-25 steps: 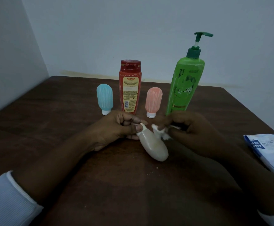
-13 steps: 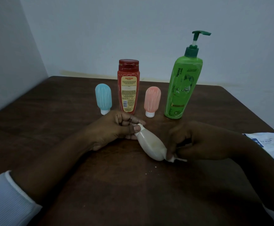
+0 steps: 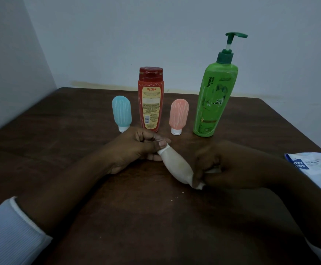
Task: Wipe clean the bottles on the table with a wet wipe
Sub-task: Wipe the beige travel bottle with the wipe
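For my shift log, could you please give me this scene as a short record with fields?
left hand: pinches the cap end of the cream bottle
right hand: presses wet wipe on that bottle's base
standing behind: blue bottle, red bottle, pink bottle, green pump bottle
wipes pack: at right, on table

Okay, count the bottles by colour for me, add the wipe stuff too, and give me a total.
Blue bottle: 1
Red bottle: 1
Pink bottle: 1
Green bottle: 1
White bottle: 1
Wipe: 1
Wipe pack: 1
Total: 7
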A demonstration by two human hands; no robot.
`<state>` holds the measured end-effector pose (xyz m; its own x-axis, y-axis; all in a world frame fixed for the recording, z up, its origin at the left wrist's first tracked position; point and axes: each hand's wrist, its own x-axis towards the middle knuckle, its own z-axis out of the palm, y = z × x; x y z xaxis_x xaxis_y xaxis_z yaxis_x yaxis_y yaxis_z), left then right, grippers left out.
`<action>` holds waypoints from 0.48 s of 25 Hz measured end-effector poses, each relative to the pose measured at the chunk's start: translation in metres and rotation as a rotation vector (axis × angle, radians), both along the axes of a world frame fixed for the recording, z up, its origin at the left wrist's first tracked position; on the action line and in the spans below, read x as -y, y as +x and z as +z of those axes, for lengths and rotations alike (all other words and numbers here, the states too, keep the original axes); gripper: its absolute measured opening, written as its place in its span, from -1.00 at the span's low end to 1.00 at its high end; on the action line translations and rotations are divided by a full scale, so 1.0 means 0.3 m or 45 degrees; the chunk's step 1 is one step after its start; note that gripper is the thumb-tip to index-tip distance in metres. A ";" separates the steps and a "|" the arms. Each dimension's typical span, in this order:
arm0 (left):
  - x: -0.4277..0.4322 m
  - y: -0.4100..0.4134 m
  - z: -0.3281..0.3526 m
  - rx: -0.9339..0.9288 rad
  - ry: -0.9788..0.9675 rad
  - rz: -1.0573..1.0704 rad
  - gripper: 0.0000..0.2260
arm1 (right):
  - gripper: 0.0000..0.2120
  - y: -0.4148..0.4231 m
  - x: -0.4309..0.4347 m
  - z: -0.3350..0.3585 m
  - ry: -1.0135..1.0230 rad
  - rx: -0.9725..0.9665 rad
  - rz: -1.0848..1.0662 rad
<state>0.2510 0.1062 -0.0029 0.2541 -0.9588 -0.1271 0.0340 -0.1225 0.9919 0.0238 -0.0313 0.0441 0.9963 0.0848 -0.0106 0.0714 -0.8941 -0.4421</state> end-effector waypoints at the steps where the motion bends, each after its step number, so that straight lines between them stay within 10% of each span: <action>1: 0.000 -0.001 0.002 -0.010 0.000 0.000 -0.74 | -0.81 -0.008 0.002 0.006 0.080 0.016 -0.027; 6: -0.001 -0.006 -0.002 -0.018 -0.031 0.003 -0.66 | -0.73 0.040 -0.034 -0.044 -0.004 0.582 -0.255; 12: 0.006 0.000 -0.004 -0.009 0.001 0.050 -0.78 | -0.83 0.040 -0.042 -0.034 -0.098 0.158 0.013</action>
<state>0.2509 0.1044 -0.0041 0.2907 -0.9480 -0.1299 0.0456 -0.1219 0.9915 0.0358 -0.0187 0.0338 0.9895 0.0990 0.1057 0.1308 -0.9238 -0.3598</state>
